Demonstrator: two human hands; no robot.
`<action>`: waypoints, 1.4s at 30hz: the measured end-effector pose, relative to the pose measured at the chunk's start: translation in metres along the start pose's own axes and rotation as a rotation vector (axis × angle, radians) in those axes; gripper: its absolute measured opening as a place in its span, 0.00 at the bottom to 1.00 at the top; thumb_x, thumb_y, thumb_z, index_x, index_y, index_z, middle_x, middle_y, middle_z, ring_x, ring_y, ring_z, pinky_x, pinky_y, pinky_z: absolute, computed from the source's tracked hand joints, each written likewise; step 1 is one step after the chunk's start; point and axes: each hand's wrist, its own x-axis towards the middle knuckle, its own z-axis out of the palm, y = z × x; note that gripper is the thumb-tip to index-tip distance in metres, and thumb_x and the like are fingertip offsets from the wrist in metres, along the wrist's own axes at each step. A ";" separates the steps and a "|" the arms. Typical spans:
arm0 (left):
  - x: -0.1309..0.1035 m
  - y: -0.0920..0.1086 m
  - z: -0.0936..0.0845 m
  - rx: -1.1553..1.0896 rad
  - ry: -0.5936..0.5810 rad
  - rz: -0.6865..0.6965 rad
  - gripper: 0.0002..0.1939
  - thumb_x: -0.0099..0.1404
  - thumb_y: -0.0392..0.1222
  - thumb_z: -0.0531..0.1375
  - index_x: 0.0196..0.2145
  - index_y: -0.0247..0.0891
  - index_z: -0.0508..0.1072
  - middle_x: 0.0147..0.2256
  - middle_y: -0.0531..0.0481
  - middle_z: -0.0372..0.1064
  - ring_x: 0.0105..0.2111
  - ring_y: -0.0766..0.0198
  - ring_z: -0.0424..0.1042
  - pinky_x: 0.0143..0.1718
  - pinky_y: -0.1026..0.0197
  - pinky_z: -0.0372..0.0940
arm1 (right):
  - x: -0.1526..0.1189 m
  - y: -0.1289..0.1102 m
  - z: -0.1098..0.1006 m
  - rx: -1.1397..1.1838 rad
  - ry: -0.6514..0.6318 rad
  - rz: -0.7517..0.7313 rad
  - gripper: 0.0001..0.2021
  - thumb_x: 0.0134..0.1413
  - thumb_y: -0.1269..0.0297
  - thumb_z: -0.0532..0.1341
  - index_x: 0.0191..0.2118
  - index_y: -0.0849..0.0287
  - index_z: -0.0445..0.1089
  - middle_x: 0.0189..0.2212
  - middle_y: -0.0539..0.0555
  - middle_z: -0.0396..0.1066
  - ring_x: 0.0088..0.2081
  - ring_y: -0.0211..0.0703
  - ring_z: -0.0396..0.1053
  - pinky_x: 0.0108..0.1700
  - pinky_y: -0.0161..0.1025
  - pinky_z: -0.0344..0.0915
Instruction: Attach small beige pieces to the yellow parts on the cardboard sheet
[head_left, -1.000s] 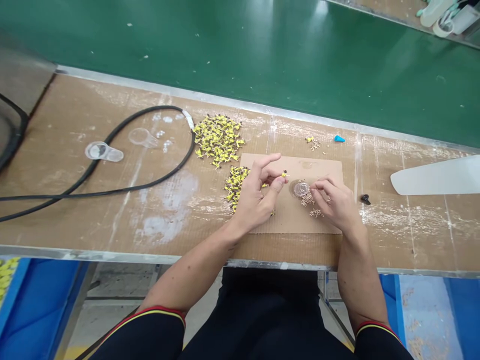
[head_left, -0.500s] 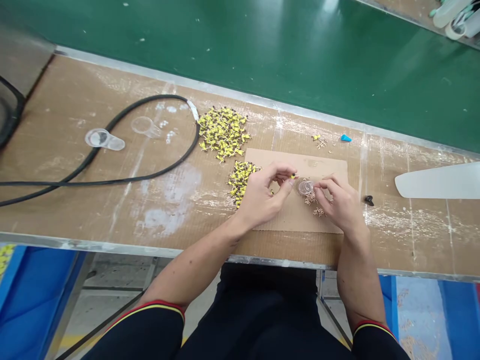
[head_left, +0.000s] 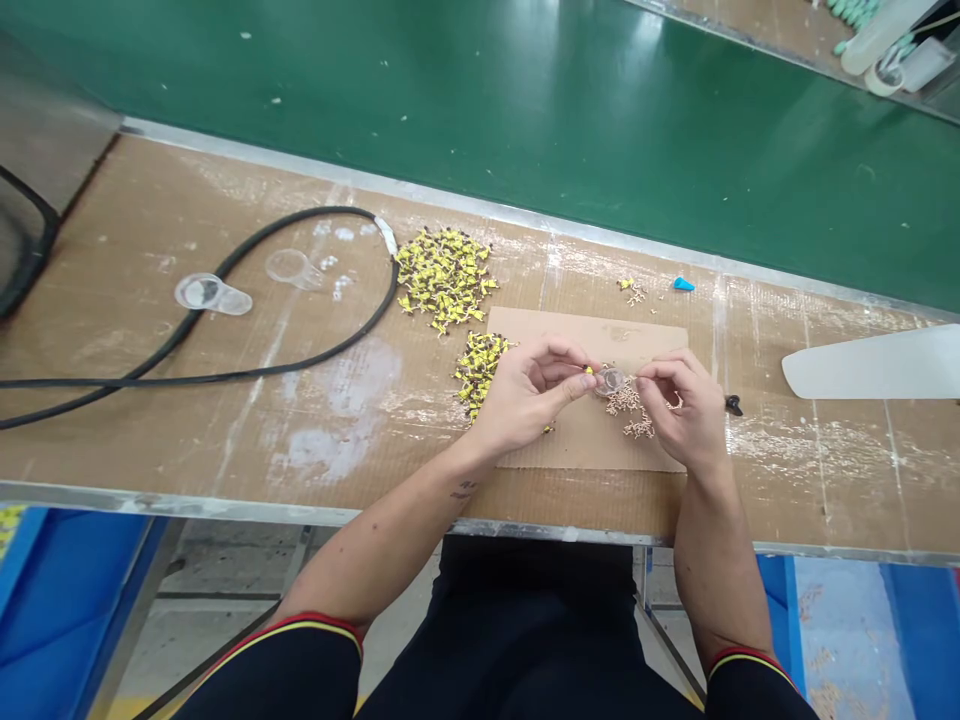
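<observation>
My left hand point(head_left: 529, 392) pinches a tiny yellow-and-black figure point(head_left: 589, 370) between thumb and fingertips. Just right of it a small clear round cup point(head_left: 611, 381) stands on the cardboard sheet point(head_left: 577, 455). My right hand point(head_left: 686, 412) is on the cup's other side, thumb and forefinger pressed together; whatever they hold is too small to make out. Tiny pinkish parts point(head_left: 639, 426) lie scattered below and beside the cup. Near my left wrist is a small heap of yellow figures point(head_left: 480, 372), partly hidden by the hand.
A larger pile of yellow figures point(head_left: 446, 275) lies farther back, beside a looped black cable point(head_left: 315, 350). Two clear plastic scoops point(head_left: 214, 294) rest at the left. On the right are a blue cone-shaped tip point(head_left: 682, 284), a small black piece point(head_left: 733, 405) and a white blade-like panel point(head_left: 877, 365).
My left hand has shifted slightly down and right with the figure, closer to the cup. My right fingertips have drawn a little to the right, away from the cup. The view has tilted slightly.
</observation>
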 end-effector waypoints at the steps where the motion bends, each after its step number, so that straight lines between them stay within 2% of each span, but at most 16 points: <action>1: 0.000 -0.001 0.000 0.002 -0.011 -0.008 0.16 0.61 0.47 0.74 0.37 0.36 0.73 0.38 0.45 0.82 0.37 0.61 0.83 0.43 0.60 0.78 | 0.000 -0.002 -0.001 0.038 0.032 0.027 0.04 0.64 0.68 0.61 0.36 0.54 0.72 0.31 0.51 0.71 0.28 0.40 0.66 0.28 0.39 0.61; 4: -0.002 -0.003 0.002 0.004 -0.014 -0.033 0.18 0.61 0.49 0.74 0.39 0.36 0.74 0.39 0.44 0.82 0.38 0.58 0.83 0.41 0.58 0.79 | -0.002 -0.006 -0.001 0.133 0.085 0.074 0.05 0.64 0.65 0.62 0.35 0.54 0.71 0.30 0.52 0.69 0.30 0.42 0.65 0.28 0.41 0.61; 8: -0.004 -0.004 0.005 0.022 -0.024 -0.067 0.20 0.60 0.50 0.74 0.43 0.36 0.76 0.36 0.46 0.82 0.34 0.59 0.83 0.37 0.58 0.80 | -0.005 -0.009 0.001 0.247 0.090 0.064 0.04 0.64 0.65 0.62 0.35 0.53 0.71 0.31 0.52 0.69 0.31 0.42 0.64 0.29 0.41 0.61; 13: -0.007 -0.002 0.009 0.034 -0.039 -0.081 0.16 0.58 0.49 0.75 0.36 0.35 0.79 0.33 0.46 0.81 0.33 0.59 0.83 0.37 0.59 0.80 | -0.006 -0.013 0.003 0.321 0.071 0.032 0.03 0.63 0.67 0.62 0.37 0.53 0.71 0.31 0.52 0.68 0.31 0.42 0.65 0.30 0.41 0.61; 16: -0.008 -0.004 0.012 0.010 -0.028 -0.058 0.15 0.58 0.48 0.75 0.35 0.35 0.79 0.36 0.45 0.82 0.35 0.61 0.83 0.40 0.59 0.80 | -0.009 -0.012 0.007 0.379 0.036 0.021 0.03 0.64 0.68 0.61 0.38 0.53 0.70 0.32 0.51 0.67 0.32 0.42 0.65 0.32 0.41 0.63; 22: -0.011 -0.007 0.015 -0.007 -0.039 -0.077 0.18 0.58 0.52 0.75 0.35 0.34 0.80 0.33 0.46 0.81 0.33 0.59 0.83 0.40 0.57 0.82 | -0.012 -0.014 0.018 0.471 0.022 0.032 0.03 0.67 0.64 0.57 0.39 0.52 0.65 0.35 0.53 0.66 0.37 0.45 0.69 0.37 0.45 0.69; 25: -0.011 -0.006 0.017 -0.013 -0.035 -0.072 0.18 0.59 0.53 0.74 0.35 0.34 0.81 0.34 0.44 0.82 0.34 0.58 0.84 0.42 0.56 0.82 | -0.010 -0.019 0.022 0.478 0.028 0.001 0.03 0.67 0.66 0.55 0.38 0.52 0.64 0.36 0.53 0.67 0.39 0.45 0.70 0.40 0.45 0.70; 30: -0.013 -0.008 0.018 0.050 0.007 -0.064 0.19 0.59 0.54 0.74 0.35 0.34 0.82 0.34 0.43 0.83 0.34 0.56 0.84 0.43 0.53 0.83 | -0.011 -0.022 0.028 0.423 0.047 0.021 0.03 0.66 0.66 0.54 0.38 0.52 0.62 0.36 0.53 0.67 0.38 0.45 0.71 0.38 0.45 0.71; 38: -0.014 -0.011 0.018 0.105 -0.007 0.004 0.17 0.62 0.51 0.72 0.36 0.33 0.82 0.36 0.41 0.83 0.35 0.57 0.84 0.43 0.57 0.82 | -0.012 -0.022 0.030 0.421 0.034 0.004 0.05 0.63 0.71 0.55 0.39 0.52 0.62 0.36 0.53 0.67 0.39 0.44 0.70 0.38 0.44 0.71; 42: -0.013 -0.011 0.018 0.123 -0.010 0.021 0.16 0.62 0.51 0.72 0.36 0.33 0.82 0.36 0.41 0.83 0.36 0.56 0.84 0.44 0.56 0.82 | -0.011 -0.022 0.030 0.414 0.038 0.005 0.04 0.63 0.71 0.55 0.38 0.53 0.62 0.36 0.53 0.67 0.39 0.45 0.70 0.38 0.45 0.71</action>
